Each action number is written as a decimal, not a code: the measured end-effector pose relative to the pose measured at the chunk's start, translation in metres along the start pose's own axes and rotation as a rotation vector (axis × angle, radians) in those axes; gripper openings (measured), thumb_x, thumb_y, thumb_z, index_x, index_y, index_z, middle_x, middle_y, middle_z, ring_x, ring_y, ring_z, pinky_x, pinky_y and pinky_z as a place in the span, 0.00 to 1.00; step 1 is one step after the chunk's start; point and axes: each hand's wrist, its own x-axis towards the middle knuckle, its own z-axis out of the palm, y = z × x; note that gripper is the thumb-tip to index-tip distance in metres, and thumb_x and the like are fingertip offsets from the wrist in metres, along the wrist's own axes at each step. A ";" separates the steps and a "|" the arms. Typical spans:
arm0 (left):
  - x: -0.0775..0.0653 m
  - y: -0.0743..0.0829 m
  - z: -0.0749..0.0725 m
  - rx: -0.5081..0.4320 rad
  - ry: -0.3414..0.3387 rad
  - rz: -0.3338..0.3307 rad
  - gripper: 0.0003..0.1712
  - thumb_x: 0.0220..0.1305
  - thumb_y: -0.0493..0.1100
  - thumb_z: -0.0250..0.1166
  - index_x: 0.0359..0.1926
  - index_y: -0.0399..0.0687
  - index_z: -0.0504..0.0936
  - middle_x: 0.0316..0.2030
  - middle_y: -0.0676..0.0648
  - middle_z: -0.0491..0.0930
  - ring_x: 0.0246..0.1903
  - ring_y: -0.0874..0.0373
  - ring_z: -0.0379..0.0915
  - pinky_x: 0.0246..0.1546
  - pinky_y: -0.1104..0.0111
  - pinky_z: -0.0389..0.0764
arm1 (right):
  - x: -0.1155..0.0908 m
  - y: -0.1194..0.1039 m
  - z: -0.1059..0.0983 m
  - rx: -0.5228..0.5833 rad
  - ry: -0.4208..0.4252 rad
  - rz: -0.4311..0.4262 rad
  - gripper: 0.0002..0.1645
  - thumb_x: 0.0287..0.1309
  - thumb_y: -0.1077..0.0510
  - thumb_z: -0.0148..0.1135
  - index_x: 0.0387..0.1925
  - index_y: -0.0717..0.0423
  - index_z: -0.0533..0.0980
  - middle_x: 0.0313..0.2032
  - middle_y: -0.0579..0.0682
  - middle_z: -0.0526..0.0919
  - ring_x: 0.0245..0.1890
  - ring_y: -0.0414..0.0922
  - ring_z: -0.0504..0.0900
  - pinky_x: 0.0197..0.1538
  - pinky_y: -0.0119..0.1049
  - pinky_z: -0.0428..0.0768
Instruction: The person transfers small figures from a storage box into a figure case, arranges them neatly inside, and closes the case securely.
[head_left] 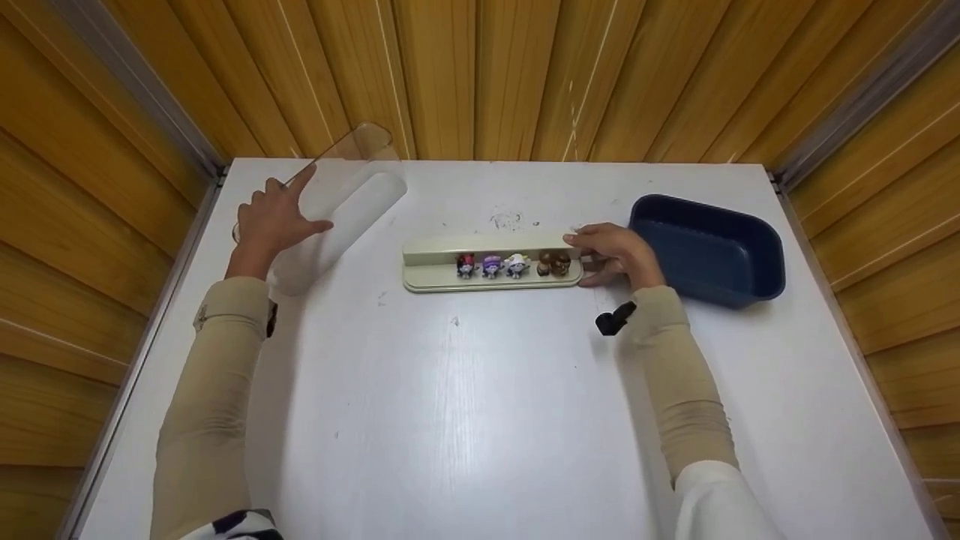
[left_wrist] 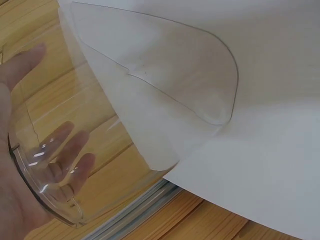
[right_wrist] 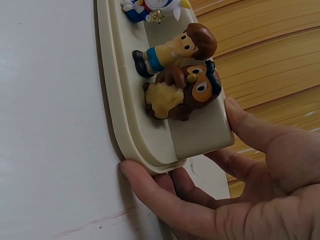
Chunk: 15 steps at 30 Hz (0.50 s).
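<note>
My left hand (head_left: 271,217) grips a clear plastic cover (head_left: 341,191), raised and slanted over the table's back left corner. Its fingers (left_wrist: 62,155) show through the see-through wall in the left wrist view. My right hand (head_left: 611,251) holds the right end of a long cream display stand (head_left: 435,279), thumb at the raised back step and fingers around the base's rounded end. Small figurines stand in a row on it: a red-topped one (head_left: 465,266), a purple one (head_left: 491,267), a white-capped one (head_left: 517,265), a brown-haired boy (right_wrist: 172,50) and a brown owl (right_wrist: 170,97).
A dark blue bin (head_left: 780,259) stands at the right, just beyond my right hand. Everything rests on a white table (head_left: 465,420) with a few dark smudges. Wood-look panels (head_left: 517,82) enclose the back and both sides.
</note>
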 end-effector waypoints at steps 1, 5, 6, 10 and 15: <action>0.000 0.002 0.000 -0.004 0.003 0.000 0.59 0.60 0.66 0.69 0.82 0.71 0.41 0.62 0.22 0.63 0.53 0.24 0.68 0.48 0.31 0.72 | 0.000 0.000 0.000 0.005 0.002 -0.002 0.49 0.71 0.50 0.63 0.81 0.55 0.47 0.69 0.61 0.61 0.65 0.57 0.68 0.55 0.56 0.82; -0.002 0.006 -0.001 -0.012 -0.002 0.006 0.59 0.60 0.65 0.70 0.81 0.71 0.42 0.62 0.22 0.64 0.54 0.25 0.68 0.50 0.30 0.71 | 0.000 0.000 0.001 0.029 0.013 0.007 0.49 0.70 0.51 0.64 0.80 0.54 0.48 0.71 0.61 0.61 0.65 0.57 0.68 0.56 0.57 0.82; -0.003 0.007 -0.001 -0.013 -0.005 0.009 0.59 0.60 0.65 0.70 0.81 0.72 0.42 0.62 0.22 0.64 0.55 0.25 0.67 0.50 0.30 0.70 | 0.000 0.000 0.001 0.031 0.012 0.008 0.49 0.70 0.51 0.64 0.80 0.55 0.48 0.71 0.61 0.61 0.65 0.58 0.67 0.56 0.57 0.81; -0.005 0.010 0.000 -0.016 -0.012 0.024 0.59 0.59 0.65 0.70 0.81 0.72 0.42 0.60 0.23 0.65 0.56 0.26 0.66 0.50 0.32 0.70 | 0.000 0.000 0.000 0.036 0.008 0.012 0.48 0.70 0.51 0.64 0.80 0.56 0.50 0.70 0.61 0.61 0.65 0.58 0.68 0.56 0.58 0.81; -0.005 0.015 0.001 -0.018 -0.011 0.036 0.60 0.59 0.64 0.71 0.81 0.72 0.42 0.58 0.25 0.65 0.54 0.29 0.66 0.49 0.33 0.70 | 0.000 0.000 -0.001 0.037 0.004 0.007 0.49 0.70 0.51 0.64 0.80 0.55 0.48 0.70 0.61 0.61 0.66 0.59 0.68 0.57 0.58 0.81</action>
